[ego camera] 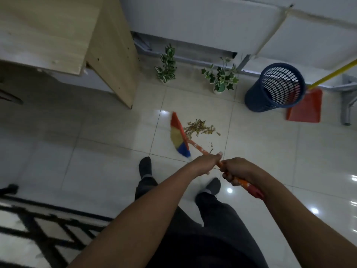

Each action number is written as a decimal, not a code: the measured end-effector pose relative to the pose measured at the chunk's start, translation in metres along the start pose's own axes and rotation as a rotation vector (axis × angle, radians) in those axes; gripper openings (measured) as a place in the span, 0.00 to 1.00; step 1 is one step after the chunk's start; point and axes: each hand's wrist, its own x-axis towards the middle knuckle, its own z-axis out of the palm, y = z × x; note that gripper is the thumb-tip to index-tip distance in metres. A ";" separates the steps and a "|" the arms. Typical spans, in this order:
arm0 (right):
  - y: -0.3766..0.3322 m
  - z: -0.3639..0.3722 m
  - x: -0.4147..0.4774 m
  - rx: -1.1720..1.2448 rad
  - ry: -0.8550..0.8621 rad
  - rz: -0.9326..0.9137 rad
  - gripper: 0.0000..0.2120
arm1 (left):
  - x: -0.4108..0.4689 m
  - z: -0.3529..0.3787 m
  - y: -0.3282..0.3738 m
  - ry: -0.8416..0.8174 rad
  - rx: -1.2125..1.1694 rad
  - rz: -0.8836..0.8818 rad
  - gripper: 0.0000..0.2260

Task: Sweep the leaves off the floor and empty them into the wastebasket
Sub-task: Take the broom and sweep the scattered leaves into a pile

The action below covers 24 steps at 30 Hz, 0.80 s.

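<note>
Both hands, left hand [207, 161] and right hand [236, 174], clench the broom [178, 134] beside the leaves [200, 128], well short of the wastebasket [274, 88]; a hard stroke may scatter them.

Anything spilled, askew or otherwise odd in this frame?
Dry leaves lie in a loose pile on the tiled floor, right of the broom head, with stray bits nearer the hands. The blue wastebasket appears upright, the red dustpan beside it. Nothing else stands out.
</note>
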 end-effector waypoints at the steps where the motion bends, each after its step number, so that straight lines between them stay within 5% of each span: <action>1: 0.008 -0.009 0.002 -0.015 -0.001 -0.002 0.07 | 0.003 0.015 0.006 0.024 -0.039 0.008 0.31; 8: 0.044 -0.067 -0.006 -0.011 -0.036 -0.037 0.08 | 0.012 0.090 0.040 0.132 -0.166 0.086 0.28; 16: 0.068 -0.101 -0.032 0.101 -0.203 -0.124 0.05 | 0.024 0.123 0.056 0.658 0.026 0.139 0.24; 24: 0.098 -0.108 -0.009 -0.036 -0.234 -0.045 0.10 | 0.046 0.122 0.051 0.253 -0.065 -0.031 0.25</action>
